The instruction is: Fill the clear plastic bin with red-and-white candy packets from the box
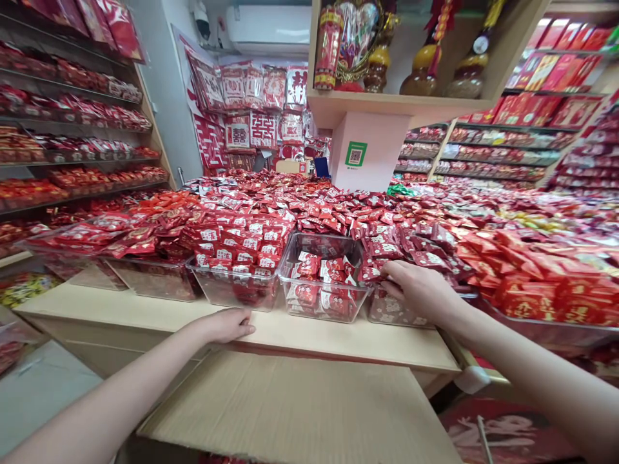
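Observation:
My left hand (232, 325) rests on the front edge of the pale wooden counter (164, 316), its fingers curled in and nothing visible in them. To the right, my right hand (411, 287) reaches over a clear bin (394, 309) heaped with dark red packets. Its fingers are bent together around the end of a small red packet (371, 271), partly hidden by the hand. Between my hands stands a clear plastic bin (324, 303), partly filled with red-and-white packets (333, 269). Left of it, another bin (236, 283) is piled high with similar red packets.
A cardboard flap (294, 406) lies below the counter edge, close to me. Orange-red packets (546, 277) overflow at the right. Overhead, a wooden display box (358, 106) juts out above a white pillar (367, 171). Stocked shelves (72, 119) line the left wall.

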Demonstrator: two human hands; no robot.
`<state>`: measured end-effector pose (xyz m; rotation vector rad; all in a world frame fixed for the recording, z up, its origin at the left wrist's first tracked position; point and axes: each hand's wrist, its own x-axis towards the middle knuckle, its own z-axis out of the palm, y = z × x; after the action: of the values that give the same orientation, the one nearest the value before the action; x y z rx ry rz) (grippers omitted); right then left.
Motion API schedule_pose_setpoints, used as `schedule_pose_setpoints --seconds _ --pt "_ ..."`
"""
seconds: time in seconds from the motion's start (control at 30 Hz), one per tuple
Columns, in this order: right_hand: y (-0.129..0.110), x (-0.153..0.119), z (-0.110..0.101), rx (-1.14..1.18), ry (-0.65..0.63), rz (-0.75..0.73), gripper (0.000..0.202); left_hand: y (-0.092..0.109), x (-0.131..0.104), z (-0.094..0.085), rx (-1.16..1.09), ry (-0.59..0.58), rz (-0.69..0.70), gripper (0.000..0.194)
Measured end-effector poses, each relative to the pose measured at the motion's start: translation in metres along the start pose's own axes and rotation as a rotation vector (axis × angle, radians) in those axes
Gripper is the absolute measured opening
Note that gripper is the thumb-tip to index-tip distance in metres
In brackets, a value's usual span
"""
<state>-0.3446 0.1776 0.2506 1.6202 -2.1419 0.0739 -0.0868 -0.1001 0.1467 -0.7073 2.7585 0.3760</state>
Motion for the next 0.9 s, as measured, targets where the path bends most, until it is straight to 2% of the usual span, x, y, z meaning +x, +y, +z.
schedule_pose_setpoints --seconds 0.1,0.2,0.27,0.4,0.47,0.6,0.7,0.9 --pt "-0.001 -0.003 -0.002 0.008 0.05 -0.06 0.013 0.002 -0.001 -0.001 -0.002 0.0 -0.004 0.031" --pt "0.01 -0.002 -0.005 0.019 0.115 -0.09 0.016 0.004 -0.001 -0.002 -0.001 0.0 -0.007 0.03" --pt "0.025 0.005 -0.007 0.008 0.186 -0.029 0.017 0.004 -0.001 -0.003 -0.001 -0.004 -0.007 0.03" --pt "0.059 0.035 -0.006 -0.063 0.309 0.214 0.018 0.004 -0.001 -0.004 -0.002 -0.015 -0.008 0.031" --pt "0.069 0.051 -0.001 -0.102 0.298 0.304 0.018 0.005 -0.001 -0.005 -0.001 -0.016 -0.012 0.031" --pt "0.072 0.069 0.009 -0.14 0.202 0.366 0.02 0.004 -0.001 -0.004 -0.004 -0.015 -0.019 0.029" --pt "0.07 0.064 0.014 -0.161 0.166 0.381 0.021 0.002 -0.001 -0.003 -0.01 -0.011 -0.021 0.028" --pt "0.066 0.043 0.016 -0.201 0.093 0.288 0.023 -0.002 0.002 0.0 -0.014 -0.005 -0.009 0.03"
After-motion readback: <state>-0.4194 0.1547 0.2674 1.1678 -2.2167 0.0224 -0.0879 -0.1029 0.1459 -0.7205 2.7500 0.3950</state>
